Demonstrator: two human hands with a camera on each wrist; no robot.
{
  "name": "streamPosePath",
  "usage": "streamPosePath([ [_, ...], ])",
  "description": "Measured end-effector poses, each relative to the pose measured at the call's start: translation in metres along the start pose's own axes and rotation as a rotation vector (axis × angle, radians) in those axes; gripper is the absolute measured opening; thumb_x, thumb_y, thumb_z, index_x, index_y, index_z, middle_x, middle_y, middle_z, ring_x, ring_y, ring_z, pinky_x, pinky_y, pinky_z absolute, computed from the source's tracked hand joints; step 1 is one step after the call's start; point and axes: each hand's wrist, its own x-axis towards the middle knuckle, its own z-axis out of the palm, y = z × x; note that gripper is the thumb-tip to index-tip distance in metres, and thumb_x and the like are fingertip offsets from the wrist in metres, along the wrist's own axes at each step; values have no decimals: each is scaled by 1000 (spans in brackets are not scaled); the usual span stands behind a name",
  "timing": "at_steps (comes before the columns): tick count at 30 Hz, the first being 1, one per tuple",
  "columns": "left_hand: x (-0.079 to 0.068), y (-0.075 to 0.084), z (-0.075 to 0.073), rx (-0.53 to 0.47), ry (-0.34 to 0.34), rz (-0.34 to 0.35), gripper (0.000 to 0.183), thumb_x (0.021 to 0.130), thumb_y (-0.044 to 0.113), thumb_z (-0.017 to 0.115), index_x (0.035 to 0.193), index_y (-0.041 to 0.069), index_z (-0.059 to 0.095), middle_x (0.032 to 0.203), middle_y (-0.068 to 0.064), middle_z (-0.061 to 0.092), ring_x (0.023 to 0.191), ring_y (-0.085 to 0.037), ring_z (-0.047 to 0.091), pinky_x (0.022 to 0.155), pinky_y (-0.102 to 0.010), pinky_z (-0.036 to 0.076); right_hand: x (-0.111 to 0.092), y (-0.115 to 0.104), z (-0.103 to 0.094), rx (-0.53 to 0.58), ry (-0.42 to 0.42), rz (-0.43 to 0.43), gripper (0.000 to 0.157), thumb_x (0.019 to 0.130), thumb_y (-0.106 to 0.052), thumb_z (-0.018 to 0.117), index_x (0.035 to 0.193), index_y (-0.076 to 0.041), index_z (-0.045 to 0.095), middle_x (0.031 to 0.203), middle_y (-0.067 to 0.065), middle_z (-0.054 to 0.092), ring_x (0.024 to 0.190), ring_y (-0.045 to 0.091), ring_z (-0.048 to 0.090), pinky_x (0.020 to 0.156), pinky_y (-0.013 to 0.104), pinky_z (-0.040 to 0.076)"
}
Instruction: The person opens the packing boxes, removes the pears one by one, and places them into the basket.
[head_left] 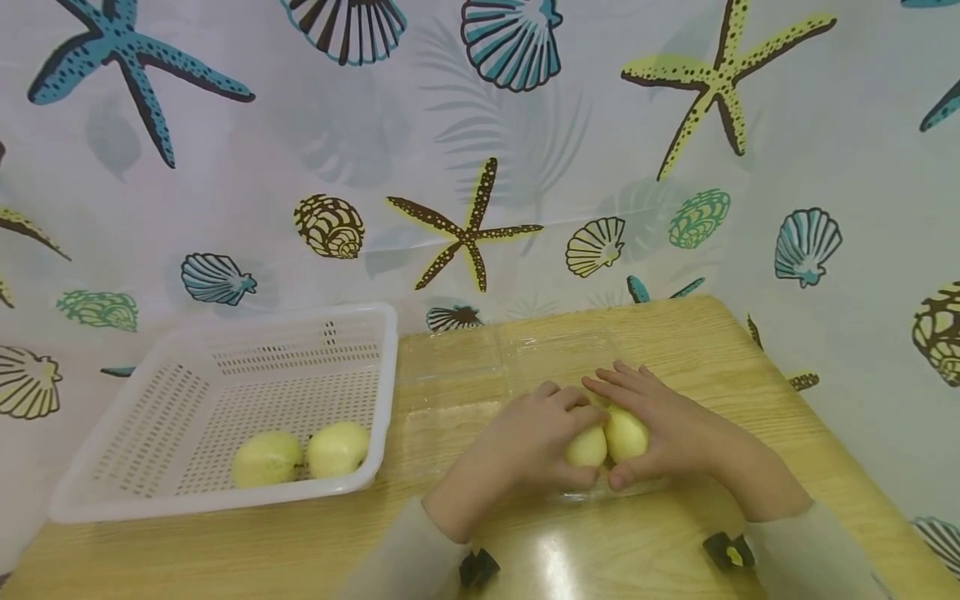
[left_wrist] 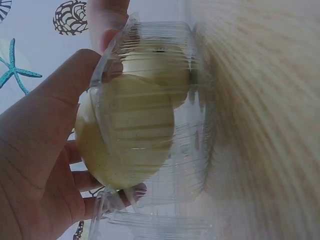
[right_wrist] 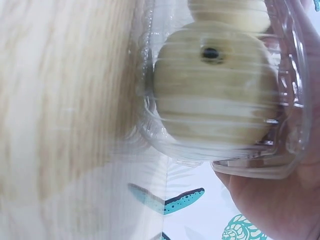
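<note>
Two round, pale yellow-green pears sit side by side in a clear plastic clamshell box (head_left: 558, 343), its lid (head_left: 450, 417) folded out flat to the left. My left hand (head_left: 534, 437) curls its fingers and thumb round the left pear (head_left: 587, 448). The right pear (head_left: 626, 434) is gripped by my right hand (head_left: 678, 427), thumb at the near side. Through the ribbed box wall, the left wrist view shows one pear (left_wrist: 130, 130) partly above the rim. In the right wrist view, a pear (right_wrist: 215, 90) with a dark end spot lies behind the plastic.
A white perforated basket (head_left: 387, 375) stands on the left of the wooden table (head_left: 667, 333), holding a pear (head_left: 266, 458) and another pear (head_left: 339, 448) near its front wall. A sheet with seashell and starfish prints (head_left: 467, 233) hangs behind the table and along its right.
</note>
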Motion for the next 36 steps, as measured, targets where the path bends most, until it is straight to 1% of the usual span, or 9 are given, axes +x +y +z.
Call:
streamPosePath([
  [3, -2, -1, -5, 1, 13, 0, 61, 82, 54, 66, 136, 28, 59, 133, 2, 59, 114, -18, 56, 85, -33, 55, 0, 0, 0, 6, 1, 2, 114, 63, -63, 83, 156, -18, 34, 161, 17, 30, 148, 50, 16, 113, 72, 15],
  [6, -4, -1, -12, 0, 48, 11, 59, 82, 53, 65, 136, 30, 60, 135, 2, 59, 115, -18, 56, 87, -33, 54, -1, -1, 1, 16, -1, 25, 111, 65, -64, 82, 156, -20, 35, 161, 19, 29, 147, 52, 15, 112, 73, 15],
  [8, -7, -2, -17, 0, 84, 24, 56, 82, 52, 65, 134, 32, 61, 136, 3, 59, 115, -18, 56, 88, -33, 54, -1, -2, 2, 23, -3, 43, 109, 67, -64, 82, 156, -21, 35, 160, 20, 29, 147, 54, 15, 111, 74, 15],
  [12, -13, -5, -26, -8, 178, 45, 52, 82, 49, 67, 131, 33, 64, 131, 3, 61, 112, -17, 56, 86, -30, 53, 0, -4, 2, 29, -1, 70, 104, 69, -64, 81, 154, -23, 39, 160, 20, 29, 144, 58, 15, 109, 76, 18],
  [17, -21, -11, -37, -35, 263, 35, 53, 81, 47, 67, 132, 33, 62, 127, 2, 62, 113, -18, 57, 81, -30, 54, 0, -5, 2, 22, 4, 83, 100, 70, -67, 79, 152, -26, 41, 160, 18, 31, 144, 59, 16, 108, 76, 20],
  [22, -28, -17, -49, -39, 320, 14, 50, 79, 44, 69, 126, 28, 64, 131, 1, 60, 114, -20, 57, 84, -33, 54, 0, -6, 3, 7, 3, 78, 101, 72, -66, 78, 154, -24, 38, 160, 20, 31, 146, 56, 15, 111, 74, 18],
  [28, -38, -26, -62, -67, 418, 10, 45, 77, 37, 70, 120, 24, 66, 123, 4, 63, 108, -16, 57, 79, -29, 51, 0, -6, 2, 2, 6, 70, 101, 72, -68, 76, 154, -22, 39, 160, 19, 30, 146, 54, 16, 112, 72, 17],
  [31, -44, -32, -68, -98, 448, 6, 44, 76, 35, 69, 119, 23, 67, 120, 4, 63, 109, -16, 57, 83, -31, 50, 0, -6, 2, 8, 9, 65, 102, 72, -69, 75, 154, -22, 39, 161, 18, 30, 146, 54, 16, 112, 72, 17],
  [36, -57, -44, -72, -94, 450, -38, 44, 77, 37, 67, 119, 23, 67, 121, 4, 62, 110, -17, 55, 82, -33, 50, 1, -4, 2, 2, 13, 65, 103, 71, -71, 74, 154, -22, 39, 161, 18, 30, 146, 54, 17, 112, 72, 17],
])
